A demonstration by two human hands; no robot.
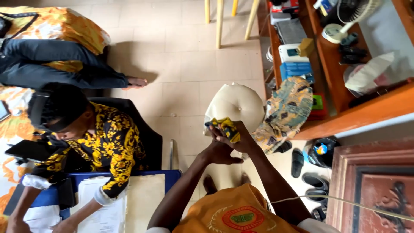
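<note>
Taking the cream stool [236, 103] as the landmark and going from left to right: far left of it, a seated person in a yellow-black shirt [113, 142] leans over papers [105, 203] on a blue board.

Directly in front of the stool, the left hand [219, 152] and the right hand [238, 137] meet. The fingers of both are curled closed around a small yellow and dark cloth [226, 127], which sits just over the near edge of the stool. How firmly each finger presses I cannot tell.

To handle the cloth well, I judge it is better to keep both hands close together and the cloth bunched tightly, so that no loose corner hangs down.

Right of the stool, a patterned garment [286, 110] hangs from the edge of a wooden shelf [366, 113]. Above the garment on the shelf lies a blue flat box [295, 69], then a white box with a small screen, and a little tan carton [306, 46]. Behind the garment is a green and red package [318, 105]. Farther right stands a white fan [345, 21], and a pale bag [375, 71]. Below the shelf, dark sandals [297, 162] lie on the floor.
</note>
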